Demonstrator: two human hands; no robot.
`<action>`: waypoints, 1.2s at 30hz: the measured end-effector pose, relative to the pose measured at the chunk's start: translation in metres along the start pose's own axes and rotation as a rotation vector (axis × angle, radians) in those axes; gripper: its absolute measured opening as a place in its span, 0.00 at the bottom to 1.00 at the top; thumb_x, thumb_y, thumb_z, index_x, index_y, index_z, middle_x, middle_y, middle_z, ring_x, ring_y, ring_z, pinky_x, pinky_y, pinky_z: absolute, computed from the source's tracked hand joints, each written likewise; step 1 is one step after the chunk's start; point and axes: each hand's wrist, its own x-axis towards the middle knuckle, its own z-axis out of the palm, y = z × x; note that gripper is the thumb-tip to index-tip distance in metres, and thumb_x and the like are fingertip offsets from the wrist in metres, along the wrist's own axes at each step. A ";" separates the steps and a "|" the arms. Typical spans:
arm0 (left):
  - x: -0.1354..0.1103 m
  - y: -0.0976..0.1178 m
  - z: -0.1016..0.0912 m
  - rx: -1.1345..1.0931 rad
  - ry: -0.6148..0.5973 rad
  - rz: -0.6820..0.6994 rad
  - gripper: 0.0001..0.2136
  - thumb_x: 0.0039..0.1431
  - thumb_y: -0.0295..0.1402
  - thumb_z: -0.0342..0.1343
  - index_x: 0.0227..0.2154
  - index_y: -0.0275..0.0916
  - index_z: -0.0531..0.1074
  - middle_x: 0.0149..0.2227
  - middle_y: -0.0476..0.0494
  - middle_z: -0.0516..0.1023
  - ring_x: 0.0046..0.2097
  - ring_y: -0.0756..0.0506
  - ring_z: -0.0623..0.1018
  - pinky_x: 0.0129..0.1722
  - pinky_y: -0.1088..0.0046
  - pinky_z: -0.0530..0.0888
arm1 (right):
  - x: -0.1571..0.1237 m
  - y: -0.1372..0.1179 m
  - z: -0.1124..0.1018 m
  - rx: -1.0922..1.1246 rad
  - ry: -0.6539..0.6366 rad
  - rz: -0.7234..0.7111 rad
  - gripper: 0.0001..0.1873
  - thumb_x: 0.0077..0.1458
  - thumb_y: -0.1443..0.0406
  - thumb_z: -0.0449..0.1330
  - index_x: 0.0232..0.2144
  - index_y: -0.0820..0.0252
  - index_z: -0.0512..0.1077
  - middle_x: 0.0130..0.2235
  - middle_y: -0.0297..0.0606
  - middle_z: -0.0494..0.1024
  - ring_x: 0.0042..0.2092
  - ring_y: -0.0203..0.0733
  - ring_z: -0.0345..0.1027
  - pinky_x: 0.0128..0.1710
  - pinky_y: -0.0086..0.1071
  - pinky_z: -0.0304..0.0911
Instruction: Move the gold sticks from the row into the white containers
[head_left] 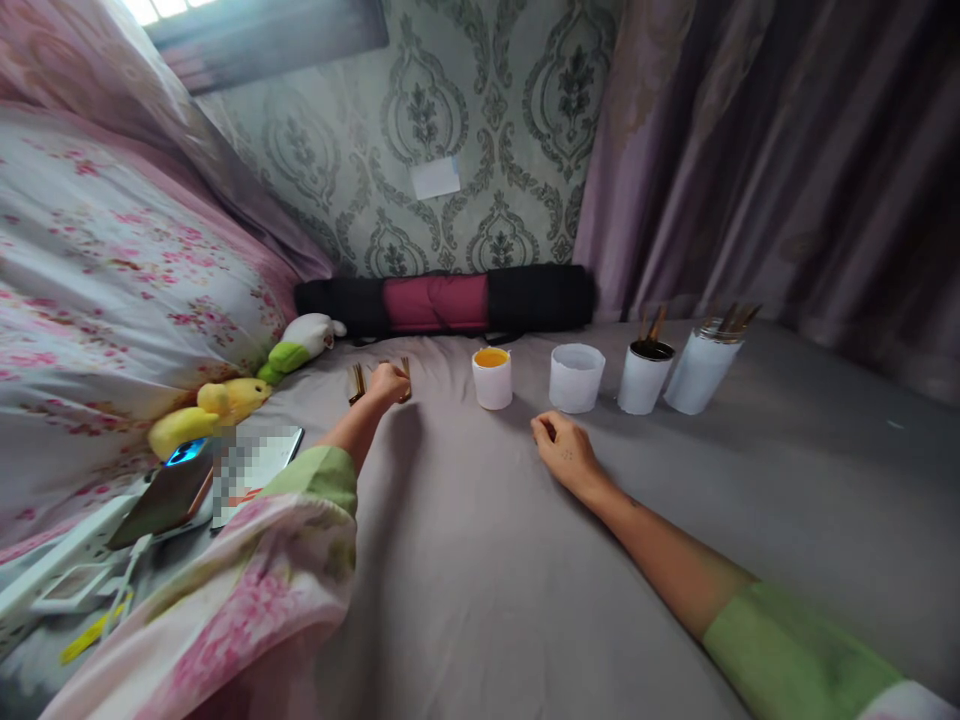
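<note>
My left hand (388, 384) reaches to the far left part of the grey sheet, its fingers closed beside a small bundle of thin brown sticks (406, 380). What lies inside those fingers is hidden. Just left of it is another small brown bundle (356, 384). My right hand (568, 455) rests on the sheet, fingers curled in, with nothing visible in them. Beyond it stand a white cup with an orange-yellow inside (492, 385) and a wider translucent white tub (577, 380). Two white-sided containers, one short (643, 383) and one tall (700, 372), hold brown sticks.
A long black and maroon rolled bag (435, 303) lies along the patterned wall. To the left are plush toys (300, 345), a phone (169, 490), a partly blurred tablet-like item (270, 460) and a white rack (67, 540). Curtains (675, 180) hang at the right.
</note>
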 end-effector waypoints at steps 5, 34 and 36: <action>0.008 -0.006 -0.001 0.129 0.012 0.036 0.06 0.39 0.23 0.55 0.24 0.34 0.73 0.15 0.46 0.69 0.26 0.46 0.72 0.26 0.75 0.65 | 0.000 -0.001 -0.001 0.008 -0.007 -0.002 0.14 0.53 0.60 0.47 0.28 0.59 0.70 0.28 0.39 0.75 0.30 0.40 0.66 0.29 0.29 0.56; 0.016 -0.022 0.021 0.398 0.007 0.124 0.11 0.43 0.26 0.51 0.32 0.36 0.73 0.37 0.36 0.75 0.42 0.40 0.73 0.39 0.70 0.68 | -0.001 0.000 0.000 -0.002 -0.007 0.012 0.13 0.53 0.61 0.48 0.28 0.60 0.70 0.28 0.38 0.75 0.29 0.37 0.65 0.30 0.27 0.55; 0.016 -0.022 0.021 0.401 0.011 0.123 0.11 0.43 0.26 0.51 0.32 0.36 0.73 0.37 0.35 0.75 0.42 0.40 0.73 0.39 0.70 0.68 | -0.001 -0.001 0.000 -0.004 -0.011 0.016 0.13 0.53 0.61 0.48 0.28 0.60 0.70 0.28 0.38 0.75 0.29 0.37 0.65 0.30 0.27 0.55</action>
